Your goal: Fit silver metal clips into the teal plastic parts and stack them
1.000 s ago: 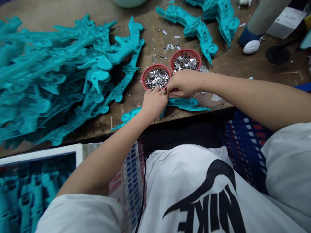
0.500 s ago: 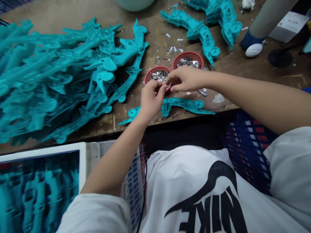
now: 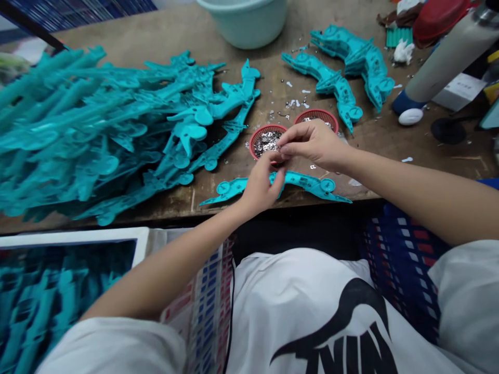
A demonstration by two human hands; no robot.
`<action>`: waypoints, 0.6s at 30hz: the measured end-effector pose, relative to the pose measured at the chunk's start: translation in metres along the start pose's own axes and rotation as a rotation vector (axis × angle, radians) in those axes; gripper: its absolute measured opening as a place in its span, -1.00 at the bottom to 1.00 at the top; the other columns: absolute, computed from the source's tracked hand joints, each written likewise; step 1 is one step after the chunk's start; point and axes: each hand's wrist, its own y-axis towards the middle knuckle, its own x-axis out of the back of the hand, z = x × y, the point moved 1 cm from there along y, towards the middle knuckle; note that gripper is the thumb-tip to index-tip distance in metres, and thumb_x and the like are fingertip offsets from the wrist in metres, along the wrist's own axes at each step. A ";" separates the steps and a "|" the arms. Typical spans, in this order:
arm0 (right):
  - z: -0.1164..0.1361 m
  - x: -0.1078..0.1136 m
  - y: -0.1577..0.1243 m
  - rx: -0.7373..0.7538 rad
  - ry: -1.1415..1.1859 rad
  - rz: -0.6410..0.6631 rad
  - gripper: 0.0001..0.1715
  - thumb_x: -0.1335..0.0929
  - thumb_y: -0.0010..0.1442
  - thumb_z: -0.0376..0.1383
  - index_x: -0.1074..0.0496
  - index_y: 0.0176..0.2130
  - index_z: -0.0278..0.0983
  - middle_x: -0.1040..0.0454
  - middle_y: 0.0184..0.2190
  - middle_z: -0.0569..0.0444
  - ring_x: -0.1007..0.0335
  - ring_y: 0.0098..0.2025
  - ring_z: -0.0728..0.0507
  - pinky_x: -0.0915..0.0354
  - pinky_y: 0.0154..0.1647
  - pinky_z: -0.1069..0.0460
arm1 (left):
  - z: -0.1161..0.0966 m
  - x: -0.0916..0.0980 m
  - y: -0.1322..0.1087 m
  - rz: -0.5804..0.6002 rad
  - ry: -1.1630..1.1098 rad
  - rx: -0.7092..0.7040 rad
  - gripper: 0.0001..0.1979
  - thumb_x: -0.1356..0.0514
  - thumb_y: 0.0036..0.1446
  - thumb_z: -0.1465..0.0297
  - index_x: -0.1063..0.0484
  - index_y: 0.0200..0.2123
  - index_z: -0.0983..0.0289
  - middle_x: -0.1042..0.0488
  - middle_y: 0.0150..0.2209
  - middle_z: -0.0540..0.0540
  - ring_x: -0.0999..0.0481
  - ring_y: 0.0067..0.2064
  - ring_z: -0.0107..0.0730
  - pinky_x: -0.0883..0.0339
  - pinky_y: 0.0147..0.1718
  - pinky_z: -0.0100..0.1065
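My left hand (image 3: 262, 184) and my right hand (image 3: 312, 144) meet above a teal plastic part (image 3: 307, 183) that lies flat at the table's front edge. Both hands pinch together at their fingertips over something small and shiny; I cannot make it out. Just behind the hands stand two small red baskets, the left basket (image 3: 259, 137) and the right basket (image 3: 317, 115), both filled with tiny silver metal pieces. The right basket is partly hidden by my right hand.
A large heap of teal plastic parts (image 3: 97, 135) covers the table's left half. More teal parts (image 3: 343, 67) lie at the back right beside a pale green tub (image 3: 245, 21). A box of teal parts (image 3: 58, 291) sits at lower left. A grey cylinder (image 3: 440, 57) stands at right.
Both hands lifted off the teal part on the table and now pinch together in the air above it. The camera tilted up, showing more of the table's back.
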 end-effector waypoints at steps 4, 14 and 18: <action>-0.001 0.006 0.001 0.002 -0.038 0.008 -0.70 -0.78 0.32 -0.11 -0.81 -0.11 -0.19 -0.84 -0.17 0.00 -0.82 -0.01 -0.25 -0.81 0.14 -0.15 | 0.009 0.029 -0.027 0.738 0.432 -0.196 -0.18 -0.45 0.59 0.31 -0.42 0.80 0.26 -0.37 0.83 0.50 -0.23 0.92 0.37 -0.30 0.83 0.36; 0.010 0.022 -0.006 -0.049 -0.376 0.116 -0.83 -0.74 0.43 -0.10 -0.88 -0.11 -0.12 -0.84 -0.19 -0.01 -0.80 -0.05 -0.31 -0.76 0.12 -0.21 | 0.008 0.041 -0.036 0.855 0.521 -0.203 -0.02 -0.48 0.59 0.35 -0.25 0.92 0.18 -0.18 0.91 0.39 -0.11 0.96 0.42 -0.29 0.85 0.33; 0.007 0.033 -0.007 0.096 -0.706 0.402 -0.73 -0.52 0.67 -0.15 -0.89 0.03 -0.16 -0.89 -0.02 -0.05 -0.81 0.06 -0.30 -0.65 0.20 -0.19 | 0.004 0.048 -0.031 0.915 0.537 -0.235 0.00 -0.42 0.63 0.34 -0.15 0.95 0.25 -0.15 0.93 0.38 -0.10 0.96 0.42 -0.32 0.83 0.31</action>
